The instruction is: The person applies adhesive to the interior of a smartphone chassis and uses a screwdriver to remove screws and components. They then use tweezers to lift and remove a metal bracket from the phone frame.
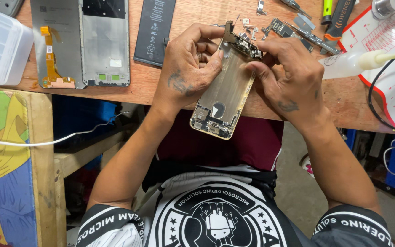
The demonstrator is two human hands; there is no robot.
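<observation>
Gripping an opened phone [222,98] over the bench's [161,89] near edge.
It is pinched by left hand [188,68] and right hand [289,75]; loose parts could be dropped if tilted.

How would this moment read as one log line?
left hand: grips gold opened phone frame | right hand: fingertips on its top-end circuit board | behind: wooden bench

An opened gold-edged phone frame [225,93] is held tilted above the bench edge, its bare metal inner side turned up. Its top end, where small dark circuit parts [243,43] are seated, is pinched between the fingertips; the bottom end is left hanging free below them.
</observation>
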